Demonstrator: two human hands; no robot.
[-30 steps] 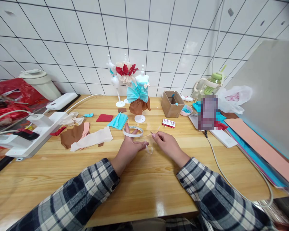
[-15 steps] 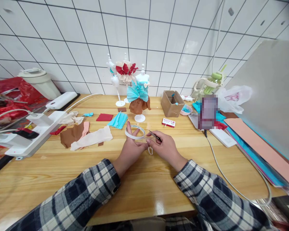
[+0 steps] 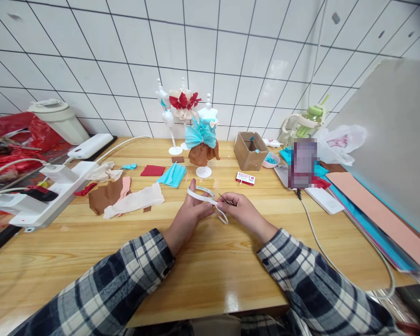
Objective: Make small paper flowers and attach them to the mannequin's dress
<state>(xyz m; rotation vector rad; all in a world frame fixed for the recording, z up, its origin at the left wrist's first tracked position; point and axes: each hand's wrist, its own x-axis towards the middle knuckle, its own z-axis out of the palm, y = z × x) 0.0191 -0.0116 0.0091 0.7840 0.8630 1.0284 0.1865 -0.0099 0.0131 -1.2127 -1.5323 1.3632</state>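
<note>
My left hand [image 3: 189, 212] is closed around a narrow roll of white tape [image 3: 200, 196], its thumb and fingers through and about the ring. From the roll a loose tail of tape [image 3: 224, 216] curls down below my fingers. My right hand [image 3: 244, 210] pinches the tape where it leaves the roll. A slim, dark, pointed metal tool [image 3: 227, 200] is also held in it, tip toward the roll; its exact kind is unclear. Beyond my hands a small mannequin [image 3: 207, 113] wears a blue pleated piece [image 3: 200, 134] over a brown skirt [image 3: 203, 154].
Red paper [image 3: 152, 170], blue pleated paper [image 3: 172, 175] and a white strip [image 3: 136, 200] lie left. Behind my right hand are a small red-and-white box [image 3: 245, 178] and a cardboard box [image 3: 251, 151]. A power strip [image 3: 52, 198] stands far left; a phone [image 3: 304, 163] and cable are right.
The tape roll and my left hand have shifted slightly right. My right hand has moved a little right and turned, and the tape's loose tail now hangs in a longer curl.
</note>
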